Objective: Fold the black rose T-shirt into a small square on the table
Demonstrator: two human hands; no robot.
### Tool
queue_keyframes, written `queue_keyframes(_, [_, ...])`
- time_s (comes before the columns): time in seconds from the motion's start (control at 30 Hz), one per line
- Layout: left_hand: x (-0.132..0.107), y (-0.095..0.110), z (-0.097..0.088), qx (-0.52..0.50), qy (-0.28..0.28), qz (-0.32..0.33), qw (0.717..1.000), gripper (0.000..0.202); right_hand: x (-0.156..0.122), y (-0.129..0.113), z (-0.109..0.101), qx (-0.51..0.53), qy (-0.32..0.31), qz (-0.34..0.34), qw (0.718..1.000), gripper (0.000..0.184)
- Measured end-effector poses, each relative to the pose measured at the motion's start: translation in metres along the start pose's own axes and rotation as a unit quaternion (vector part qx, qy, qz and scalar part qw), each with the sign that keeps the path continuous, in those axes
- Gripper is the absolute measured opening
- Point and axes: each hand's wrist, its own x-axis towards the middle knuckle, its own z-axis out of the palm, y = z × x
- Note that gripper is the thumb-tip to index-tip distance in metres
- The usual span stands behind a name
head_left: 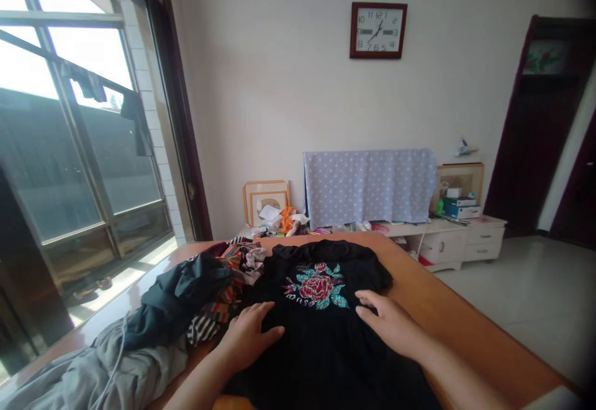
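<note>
- Nearest, the left hand lies open and palm down on a black garment, its fingers spread and gripping nothing; the right hand is open too, its fingertips resting on the cloth without closing on it;
- that garment lies spread on a wooden table, with a sequinned red-and-teal rose motif just beyond the hands;
- flat palms and light, even pressure look best for this cloth, smoothing it without dragging, while staying off the sequins should spare them from snagging;
- just left of the garment lie a heap of dark teal clothing, a striped cloth and a multicoloured patterned cloth; a grey cloth spreads over the table's near left end;
- farther off stand a low white cabinet with a polka-dot cloth draped behind it, and picture frames to its left; dark clothes hang at the window; a red-framed wall clock hangs highest.
</note>
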Motion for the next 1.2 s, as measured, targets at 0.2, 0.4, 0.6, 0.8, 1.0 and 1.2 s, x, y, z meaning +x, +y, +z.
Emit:
queue_keyframes(0.2, [-0.051,0.010,0.005,0.060,-0.081,0.020,0.995,0.083,-0.074,-0.021,0.007,-0.123,-0.116,-0.012,0.986,0.068])
queue_keyframes(0.4, [-0.050,-0.035,0.013,0.151,0.118,-0.180,0.965,0.067,-0.098,0.025,0.026,-0.206,-0.018,0.057,0.977,0.079])
queue_keyframes(0.6, [-0.048,-0.043,0.014,0.169,0.129,-0.161,0.964,0.045,-0.088,0.042,0.045,-0.161,0.041,0.013,0.986,0.052])
queue_keyframes(0.8, [-0.079,-0.024,0.010,0.088,0.048,-0.086,0.991,0.034,-0.101,0.040,0.010,-0.170,0.046,0.026,0.984,0.023])
queue_keyframes(1.0, [-0.139,0.004,-0.003,0.039,-0.073,-0.095,0.992,0.038,-0.133,0.051,-0.026,-0.158,0.033,0.045,0.986,0.013])
queue_keyframes(1.2, [-0.136,-0.009,-0.005,-0.019,-0.042,-0.103,0.994,0.025,-0.117,0.017,-0.017,-0.053,0.045,0.025,0.997,0.022])
